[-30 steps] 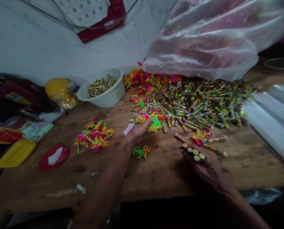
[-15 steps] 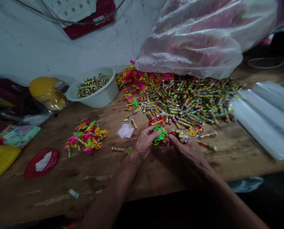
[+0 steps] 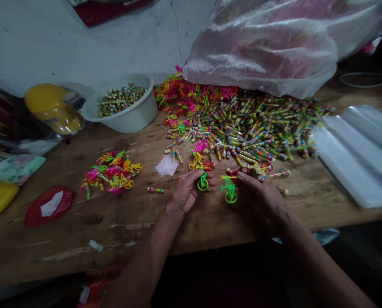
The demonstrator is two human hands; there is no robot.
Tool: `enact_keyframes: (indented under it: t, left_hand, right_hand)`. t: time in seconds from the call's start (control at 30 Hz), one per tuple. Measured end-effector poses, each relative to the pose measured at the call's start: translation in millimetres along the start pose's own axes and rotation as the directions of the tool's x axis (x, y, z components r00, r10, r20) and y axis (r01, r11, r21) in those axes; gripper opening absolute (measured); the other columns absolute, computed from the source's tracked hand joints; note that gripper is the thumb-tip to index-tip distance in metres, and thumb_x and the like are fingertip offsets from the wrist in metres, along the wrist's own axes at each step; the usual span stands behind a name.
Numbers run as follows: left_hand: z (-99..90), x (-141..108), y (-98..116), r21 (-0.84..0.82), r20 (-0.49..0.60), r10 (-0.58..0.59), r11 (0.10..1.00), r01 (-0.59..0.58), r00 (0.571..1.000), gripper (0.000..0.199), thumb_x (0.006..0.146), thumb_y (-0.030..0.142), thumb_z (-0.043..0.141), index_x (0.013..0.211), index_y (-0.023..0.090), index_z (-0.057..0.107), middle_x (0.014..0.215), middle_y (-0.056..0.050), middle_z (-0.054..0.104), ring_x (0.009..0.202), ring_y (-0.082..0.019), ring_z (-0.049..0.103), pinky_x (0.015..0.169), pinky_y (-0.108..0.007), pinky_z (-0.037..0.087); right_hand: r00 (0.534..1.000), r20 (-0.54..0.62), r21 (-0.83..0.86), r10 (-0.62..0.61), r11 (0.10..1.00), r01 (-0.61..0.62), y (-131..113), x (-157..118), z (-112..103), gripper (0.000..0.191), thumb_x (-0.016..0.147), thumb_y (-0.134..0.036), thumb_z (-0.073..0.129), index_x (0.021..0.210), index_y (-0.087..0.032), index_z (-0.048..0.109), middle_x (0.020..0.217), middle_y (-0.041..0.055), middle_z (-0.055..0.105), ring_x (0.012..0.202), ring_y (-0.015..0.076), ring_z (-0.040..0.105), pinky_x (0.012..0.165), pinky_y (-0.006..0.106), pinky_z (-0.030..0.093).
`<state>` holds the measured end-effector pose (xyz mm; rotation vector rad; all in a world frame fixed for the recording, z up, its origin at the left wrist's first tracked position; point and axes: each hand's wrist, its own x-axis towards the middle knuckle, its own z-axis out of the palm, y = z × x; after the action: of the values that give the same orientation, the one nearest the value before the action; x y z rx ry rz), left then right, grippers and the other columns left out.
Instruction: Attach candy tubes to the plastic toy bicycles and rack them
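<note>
My left hand [image 3: 185, 188] pinches a small green plastic wheel piece [image 3: 203, 182] between thumb and fingers. To its right, my right hand [image 3: 264, 188] is closed on a green plastic bicycle piece [image 3: 228, 189] with a yellow bar at its top; several patterned sticks also show at its fingers. The two green pieces are apart. Just beyond the hands lie yellow [image 3: 196, 161] and pink [image 3: 200, 146] plastic pieces. A large heap of patterned sticks [image 3: 258, 124] spreads behind them, with a colourful heap of plastic pieces [image 3: 170, 92] at its left.
A white bowl [image 3: 139, 115] holds more sticks. Left are a mixed pile [image 3: 112, 173], a red dish [image 3: 64, 199] and a yellow packaged object [image 3: 54, 107]. Clear plastic sheets [image 3: 361, 154] lie right; a big plastic bag [image 3: 261, 55] rests behind the heap.
My hands have moved apart, and the green pieces that were bunched together now show separately, one at each hand. The view has tilted downward somewhat.
</note>
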<state>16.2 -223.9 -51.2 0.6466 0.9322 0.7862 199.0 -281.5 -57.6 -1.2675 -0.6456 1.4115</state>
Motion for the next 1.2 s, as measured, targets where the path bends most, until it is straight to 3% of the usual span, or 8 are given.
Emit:
enact_keyframes:
  t: [0.17,0.33,0.47,0.6,0.7,0.8,0.97,1.2]
  left_hand:
    - [5.7,-10,-8,-0.204,0.159,-0.048,0.976,0.08,0.986,0.018,0.074,0.017,0.062,0.09,0.012,0.065,0.089,-0.006,0.07,0.085,-0.018,0.065,0.078,-0.031,0.052]
    - [6.9,-12,-14,-0.081,0.277,-0.111,0.987,0.138,0.954,0.027,0.071,0.02,0.068,0.097,0.011,0.066,0.093,-0.008,0.07,0.089,-0.02,0.065,0.08,-0.029,0.05]
    - [11.4,-7,-22,-0.034,0.201,-0.101,0.993,0.11,0.974,0.032,0.069,0.021,0.072,0.099,0.011,0.067,0.091,-0.007,0.07,0.082,-0.018,0.066,0.075,-0.027,0.05]
    - [13.0,-5,-25,-0.057,0.017,-0.008,0.998,0.009,1.0,0.032,0.068,0.024,0.074,0.096,0.01,0.068,0.085,-0.007,0.071,0.07,-0.015,0.065,0.067,-0.025,0.051]
    - [12.1,-7,-21,-0.068,-0.075,0.046,0.996,-0.051,0.996,0.026,0.065,0.023,0.076,0.086,0.008,0.069,0.075,-0.005,0.07,0.062,-0.011,0.062,0.062,-0.022,0.05]
    - [13.4,-11,-17,-0.116,-0.035,-0.013,0.993,0.009,0.999,0.023,0.064,0.02,0.076,0.083,0.008,0.069,0.075,-0.004,0.07,0.062,-0.011,0.063,0.063,-0.022,0.05]
    - [16.2,-14,-19,-0.169,0.099,-0.096,0.979,0.111,0.99,0.019,0.072,0.022,0.071,0.084,0.008,0.069,0.08,-0.006,0.071,0.066,-0.011,0.064,0.063,-0.02,0.05]
    - [16.1,-17,-22,-0.139,0.121,-0.107,0.983,0.123,0.987,0.022,0.075,0.023,0.068,0.091,0.009,0.068,0.083,-0.007,0.071,0.069,-0.011,0.064,0.063,-0.02,0.05]
  right_hand:
    - [0.985,0.17,0.023,-0.021,1.0,0.018,-7,10,11,0.035,0.074,-0.044,0.065,0.065,-0.019,0.043,0.049,-0.0091,0.031,0.042,0.0049,0.024,0.04,0.021,0.018]
    - [0.987,0.134,-0.171,-0.091,0.979,0.114,-5,7,18,0.034,0.076,-0.047,0.061,0.066,-0.019,0.044,0.052,-0.0071,0.034,0.045,0.006,0.029,0.042,0.021,0.023]
    - [0.958,0.151,-0.385,-0.245,0.878,0.285,-6,8,21,0.028,0.079,-0.043,0.056,0.068,-0.018,0.048,0.059,-0.0031,0.045,0.05,0.0082,0.037,0.046,0.022,0.032]
    - [0.853,0.142,-0.658,-0.503,0.595,0.461,-1,8,15,0.015,0.078,-0.032,0.056,0.085,-0.019,0.053,0.074,0.0026,0.057,0.059,0.0132,0.049,0.054,0.025,0.039]
    - [0.84,0.201,-0.734,-0.505,0.49,0.47,6,-1,4,0.007,0.08,-0.025,0.053,0.084,-0.02,0.054,0.074,0.0029,0.059,0.06,0.0146,0.053,0.055,0.025,0.04]
    - [0.829,0.318,-0.655,-0.461,0.525,0.543,11,-11,-2,0.009,0.083,-0.023,0.051,0.088,-0.021,0.058,0.082,0.0027,0.062,0.067,0.0149,0.057,0.059,0.025,0.044]
    - [0.803,0.297,-0.624,-0.517,0.531,0.573,12,-17,0,0.007,0.083,-0.026,0.056,0.081,-0.021,0.06,0.072,0.0012,0.06,0.062,0.014,0.057,0.056,0.025,0.043]
    - [0.796,0.282,-0.622,-0.535,0.53,0.576,10,-22,-1,0.008,0.082,-0.023,0.058,0.081,-0.017,0.063,0.071,0.0022,0.062,0.061,0.0133,0.058,0.053,0.024,0.043]
